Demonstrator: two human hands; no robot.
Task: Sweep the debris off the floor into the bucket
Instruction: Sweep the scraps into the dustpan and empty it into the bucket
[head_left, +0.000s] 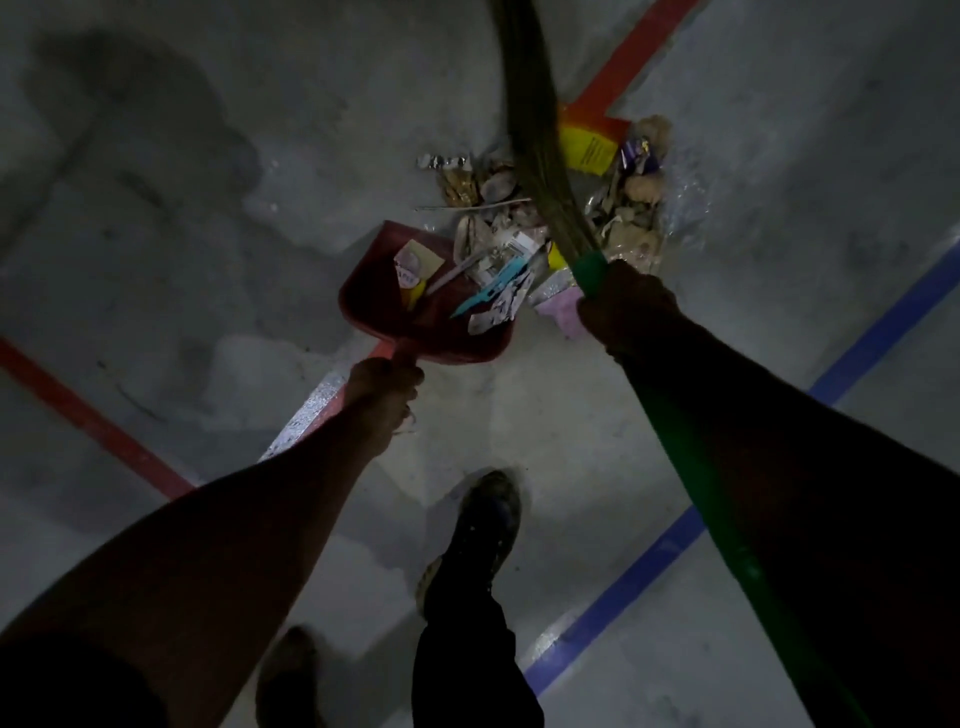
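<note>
Shoes: a dark shoe (488, 525) stands on the floor between the two arms, with a second shoe (291, 670) dim at the lower edge.
Floor: grey concrete (182, 234) crossed by red tape (93, 421) on the left and blue tape (675, 540) on the right.
Left hand: the left hand (382, 387) is curled round the handle of the dustpan, gripping it at the near end.
Right hand: the right hand (626, 306) is wrapped round the green handle (717, 525) of the broom, just below where the bristles begin; the handle runs back under the right arm toward the lower right.
Dustpan: the red dustpan (374, 291) lies just beyond the left hand, its mouth toward the debris, with paper scraps and a light blue strip already in it.
Debris: the pile of debris (519, 228) lies on the floor just beyond both hands, touching the dustpan's open edge and spreading right, past the right hand; it holds wrappers, paper and a yellow packet (589, 145).
Broom: the bristles (524, 104) rise from the right hand across the pile to the top edge, blurred.
Bucket: cannot tell where it is.
</note>
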